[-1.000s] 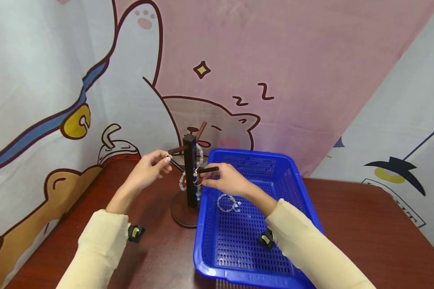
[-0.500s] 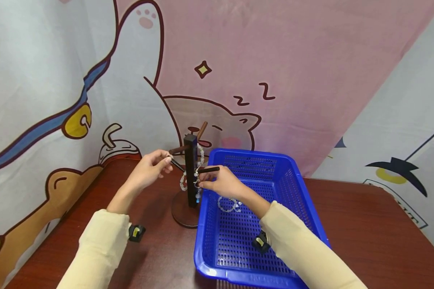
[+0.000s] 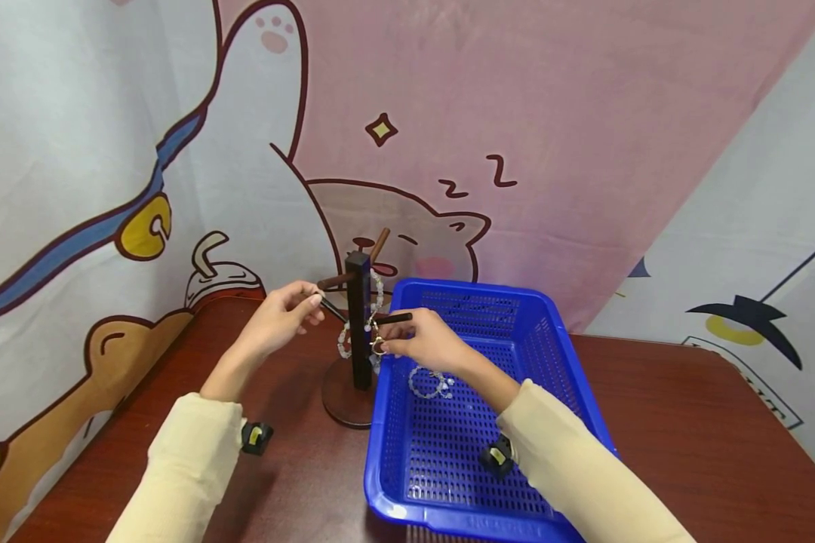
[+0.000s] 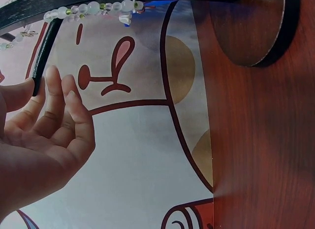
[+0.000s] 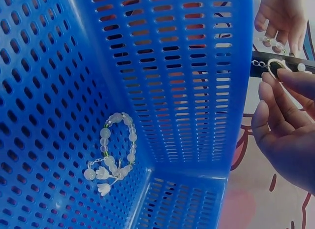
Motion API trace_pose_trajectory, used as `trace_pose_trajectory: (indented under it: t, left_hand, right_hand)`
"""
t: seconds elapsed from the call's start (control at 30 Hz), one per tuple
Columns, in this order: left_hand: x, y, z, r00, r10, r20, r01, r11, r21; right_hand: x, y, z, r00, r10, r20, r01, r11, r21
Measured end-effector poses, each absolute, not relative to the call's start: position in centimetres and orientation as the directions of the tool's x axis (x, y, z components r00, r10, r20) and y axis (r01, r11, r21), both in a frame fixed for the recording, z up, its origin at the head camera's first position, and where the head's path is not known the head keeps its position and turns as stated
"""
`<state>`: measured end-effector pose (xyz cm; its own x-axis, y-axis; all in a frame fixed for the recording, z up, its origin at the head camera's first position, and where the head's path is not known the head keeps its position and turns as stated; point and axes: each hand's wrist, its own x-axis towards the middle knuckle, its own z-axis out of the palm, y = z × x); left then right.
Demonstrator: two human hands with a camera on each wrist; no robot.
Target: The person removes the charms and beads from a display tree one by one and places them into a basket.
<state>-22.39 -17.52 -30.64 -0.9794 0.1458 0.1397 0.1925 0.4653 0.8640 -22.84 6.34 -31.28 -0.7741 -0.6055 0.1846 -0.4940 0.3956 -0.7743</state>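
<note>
My left hand (image 3: 281,317) pinches the end of a black peg (image 4: 47,51) on the dark wooden rack (image 3: 358,302). From that peg a pale beaded bracelet (image 4: 88,9) hangs close to the post. On the other side, my right hand (image 3: 431,343) pinches a gold-coloured ring of a beaded keychain (image 5: 276,66) between thumb and forefinger, a short chain trailing from it. The keychain is right below the rack's right peg (image 3: 392,318), beside the post. Another light beaded bracelet (image 3: 379,294) hangs farther back on the rack. Part of the keychain is hidden by the right fingers.
A blue perforated basket (image 3: 380,460) stands right of the rack, under the right forearm. Inside lies a beaded bracelet (image 5: 132,137) with white flower charms. The rack's round base (image 3: 336,403) sits on the reddish-brown table (image 3: 299,467), close to the basket's wall. Printed cloth hangs behind.
My right hand shifts slightly left, then back right beside the post, and the keychain's ring now shows more clearly under the peg. The left hand stays on its peg.
</note>
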Motion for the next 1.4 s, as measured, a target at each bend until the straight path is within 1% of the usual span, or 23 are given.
trace_pose_trajectory:
  t: [0.1,0.4,0.9,1.17,1.27,1.4]
  left_hand:
    - [-22.37,-17.55,-30.63,-0.979,0.146,0.141,0.193,0.467,0.863]
    - [-22.27,-17.57,-30.71,-0.978,0.147,0.148,0.201,0.464,0.863]
    - [-22.30,-17.51,-30.53,-0.977,0.149,0.155,0.208,0.464,0.861]
    - [-22.28,-17.54,-30.57,-0.978,0.146,0.150,0.202,0.466,0.862]
    - [-22.28,-17.53,-30.56,-0.978,0.147,0.151,0.203,0.470,0.859]
    - [-22.28,-17.56,-30.52,-0.977,0.148,0.153,0.206,0.474,0.856]
  right_hand:
    - [-22.79,6.50,-31.29,-0.759,-0.620,0.199,-0.511,0.378,-0.772]
    - [-22.77,6.23,-31.67,-0.763,-0.623,0.170,-0.462,0.342,-0.818]
    - [-22.78,6.61,-31.60,-0.773,-0.608,0.184,-0.436,0.296,-0.850]
    - [-22.68,5.84,-31.98,-0.788,-0.600,0.137,-0.393,0.319,-0.863]
    - [-22.60,5.81,-31.94,-0.787,-0.603,0.130,-0.365,0.285,-0.886]
    - [-22.61,6.22,-31.70,-0.782,-0.599,0.170,-0.364,0.218,-0.906]
